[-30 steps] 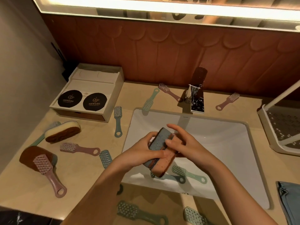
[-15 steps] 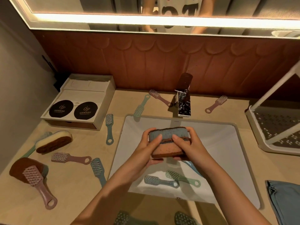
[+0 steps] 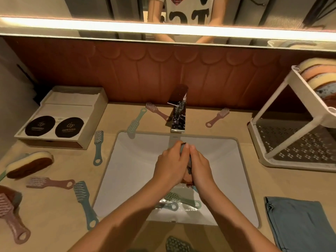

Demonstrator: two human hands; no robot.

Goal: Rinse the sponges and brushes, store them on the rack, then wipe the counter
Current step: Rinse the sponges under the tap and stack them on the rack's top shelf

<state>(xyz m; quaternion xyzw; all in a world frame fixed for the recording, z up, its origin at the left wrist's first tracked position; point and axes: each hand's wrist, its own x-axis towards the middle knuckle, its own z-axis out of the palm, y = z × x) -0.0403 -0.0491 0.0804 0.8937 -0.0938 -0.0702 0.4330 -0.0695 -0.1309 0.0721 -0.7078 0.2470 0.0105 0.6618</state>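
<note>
Head view: left hand (image 3: 171, 160) and right hand (image 3: 199, 166) press closed around a blue-and-brown sponge (image 3: 189, 161) over the sink (image 3: 127, 170). It looks soft, light and wet; grip its broad faces.

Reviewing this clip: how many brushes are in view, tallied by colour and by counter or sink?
Pink plastic brushes on the counter: 4
Green or blue plastic brushes on the counter: 4
Green or blue plastic brushes in the white sink: 2
Total: 10
A teal sliver under the yellow-and-brown sponge on the left may be another.
</note>
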